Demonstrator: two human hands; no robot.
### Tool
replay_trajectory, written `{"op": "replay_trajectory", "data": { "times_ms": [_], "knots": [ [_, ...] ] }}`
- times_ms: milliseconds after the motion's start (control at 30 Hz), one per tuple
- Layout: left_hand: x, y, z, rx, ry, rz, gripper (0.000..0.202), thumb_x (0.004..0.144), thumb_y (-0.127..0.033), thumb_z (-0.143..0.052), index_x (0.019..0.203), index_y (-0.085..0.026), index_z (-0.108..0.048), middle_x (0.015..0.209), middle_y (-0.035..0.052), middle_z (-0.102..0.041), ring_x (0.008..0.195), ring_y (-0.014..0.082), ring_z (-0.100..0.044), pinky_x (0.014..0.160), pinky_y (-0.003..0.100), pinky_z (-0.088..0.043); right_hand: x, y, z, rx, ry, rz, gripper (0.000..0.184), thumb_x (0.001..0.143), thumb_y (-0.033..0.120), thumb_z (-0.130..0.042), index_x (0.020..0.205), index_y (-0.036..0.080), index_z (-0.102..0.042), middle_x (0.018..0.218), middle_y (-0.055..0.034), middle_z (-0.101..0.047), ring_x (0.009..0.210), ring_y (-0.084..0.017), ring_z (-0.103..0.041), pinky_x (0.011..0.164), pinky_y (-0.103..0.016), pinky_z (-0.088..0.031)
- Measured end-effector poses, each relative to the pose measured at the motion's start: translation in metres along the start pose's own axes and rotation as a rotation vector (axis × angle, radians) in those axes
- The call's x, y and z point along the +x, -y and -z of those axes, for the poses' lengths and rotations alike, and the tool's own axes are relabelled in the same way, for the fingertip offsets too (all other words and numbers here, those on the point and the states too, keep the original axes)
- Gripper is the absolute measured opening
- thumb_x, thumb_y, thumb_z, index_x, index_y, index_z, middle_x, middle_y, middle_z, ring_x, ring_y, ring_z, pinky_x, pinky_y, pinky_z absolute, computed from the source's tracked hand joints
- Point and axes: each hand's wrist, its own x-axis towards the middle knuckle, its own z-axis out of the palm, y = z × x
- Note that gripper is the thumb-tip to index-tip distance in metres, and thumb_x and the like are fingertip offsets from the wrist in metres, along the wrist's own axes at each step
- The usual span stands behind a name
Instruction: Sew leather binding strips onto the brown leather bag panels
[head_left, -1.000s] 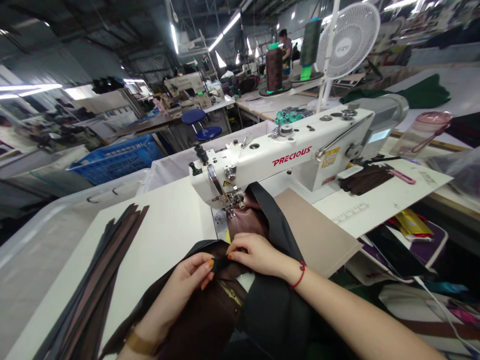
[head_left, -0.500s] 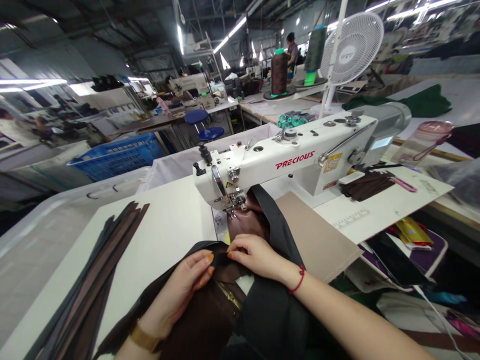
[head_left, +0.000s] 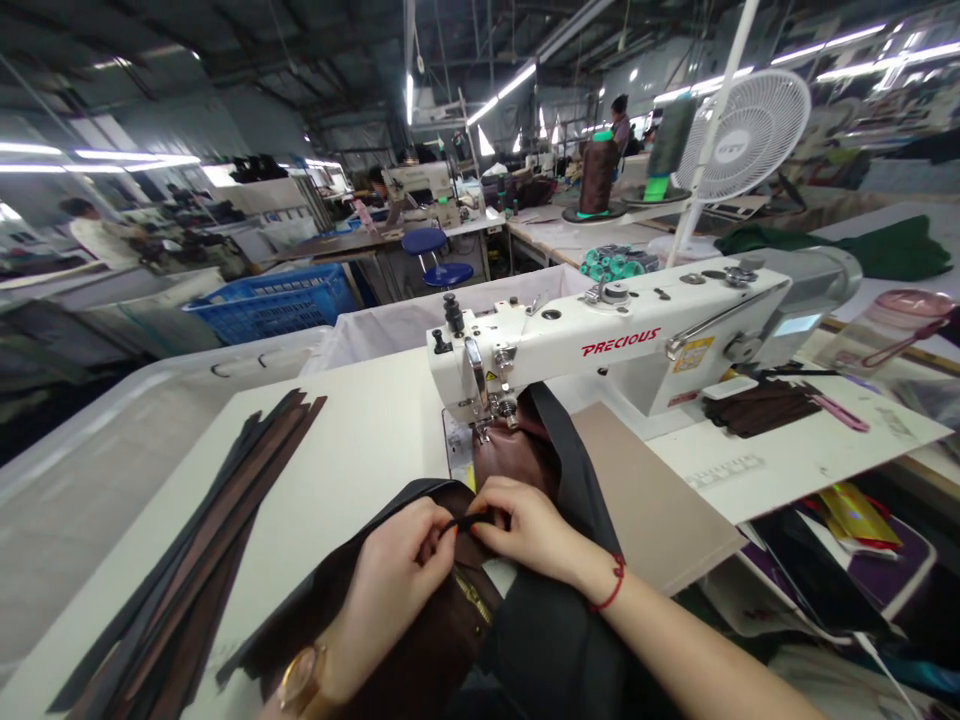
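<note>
My left hand (head_left: 394, 570) and my right hand (head_left: 529, 525) face each other in front of the sewing machine (head_left: 555, 350). Between their pinched fingertips a short dark edge (head_left: 466, 521) of the bag piece is bent into a small arch. Brown leather-like material (head_left: 514, 460) of this piece lies by the machine's presser foot (head_left: 482, 434); whether it is clamped I cannot make out. Black fabric (head_left: 559, 620) drapes over its right side and the front. Below my fingers shows a brass-coloured zipper (head_left: 472, 597).
Brown and black strips (head_left: 217, 530) lie in a bundle on the left of the white table (head_left: 360, 420). A beige board (head_left: 652, 500) sits right of the work. Farther off are a blue crate (head_left: 270, 305), thread cones (head_left: 598, 175), a fan (head_left: 742, 140) and several people.
My left hand has turned, its back now more toward me, and both hands have come closer together, bending the dark edge upward. The view has shifted a little left.
</note>
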Motion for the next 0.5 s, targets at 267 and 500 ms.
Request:
{"op": "replay_trajectory", "data": {
  "times_ms": [267, 500],
  "knots": [
    [-0.011, -0.004, 0.002, 0.183, 0.036, -0.409, 0.013, 0.09, -0.015, -0.051, 0.097, -0.021, -0.061, 0.088, 0.0042, -0.068, 0.08, 0.0168, -0.063, 0.076, 0.028, -0.048, -0.006, 0.004, -0.002, -0.118, -0.02, 0.025, 0.055, 0.073, 0.003, -0.055, 0.124, 0.024, -0.05, 0.122, -0.0068, -0.049, 0.104, -0.019, -0.056, 0.093, -0.034, -0.047],
    [-0.015, -0.002, -0.003, 0.087, 0.158, -0.338, 0.014, 0.093, -0.02, -0.048, 0.095, -0.019, -0.063, 0.089, 0.0044, -0.067, 0.084, 0.0171, -0.061, 0.079, 0.03, -0.045, -0.027, 0.016, 0.006, -0.094, 0.114, 0.041, 0.072, 0.074, 0.005, -0.06, 0.139, 0.023, -0.036, 0.137, -0.0102, -0.04, 0.129, -0.023, -0.041, 0.11, -0.039, -0.035]
  ]
}}
